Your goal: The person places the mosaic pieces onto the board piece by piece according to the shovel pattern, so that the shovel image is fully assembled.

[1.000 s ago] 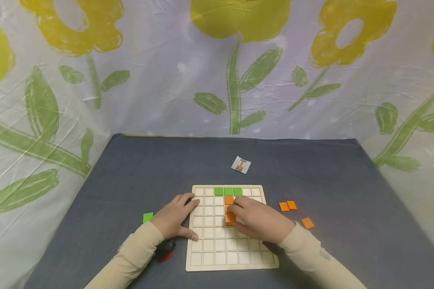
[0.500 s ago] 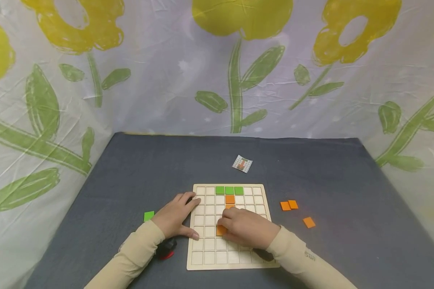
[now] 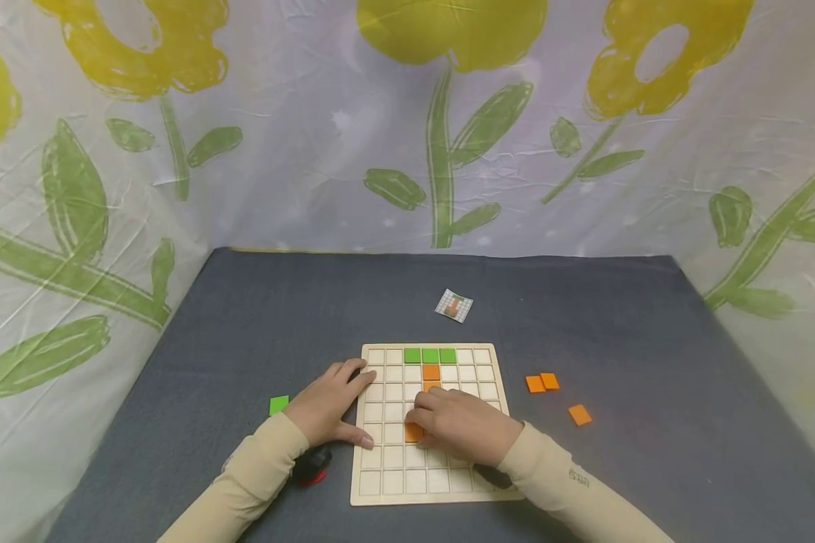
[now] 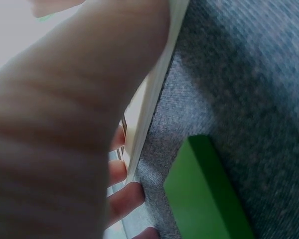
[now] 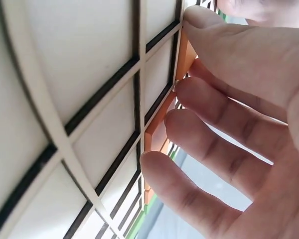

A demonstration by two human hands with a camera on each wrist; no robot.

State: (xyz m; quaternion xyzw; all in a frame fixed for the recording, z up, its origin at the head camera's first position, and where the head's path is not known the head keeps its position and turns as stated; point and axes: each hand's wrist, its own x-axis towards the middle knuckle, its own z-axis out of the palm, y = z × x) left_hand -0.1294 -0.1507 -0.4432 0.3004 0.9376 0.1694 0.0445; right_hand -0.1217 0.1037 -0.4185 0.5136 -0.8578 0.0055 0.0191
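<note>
Right hand (image 3: 463, 426): fingers bent, pinching an orange tile (image 3: 413, 433).
Orange tile: third column from left on the board (image 3: 390, 483), partly hidden by fingers.
Left hand (image 3: 329, 407): fingers spread, resting on the board's left edge.
Green tiles (image 3: 431, 355): three in the far row.

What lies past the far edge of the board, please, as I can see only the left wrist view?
Observer: In the head view, a small printed card lies on the table past the board.
Operator: Thank you; is anything loose to the board's right?
Observer: Yes, three loose orange tiles lie there on the table.
Operator: And where is the right-hand grip, please?
Observer: Over the board, with its fingertips at another orange tile.
</note>
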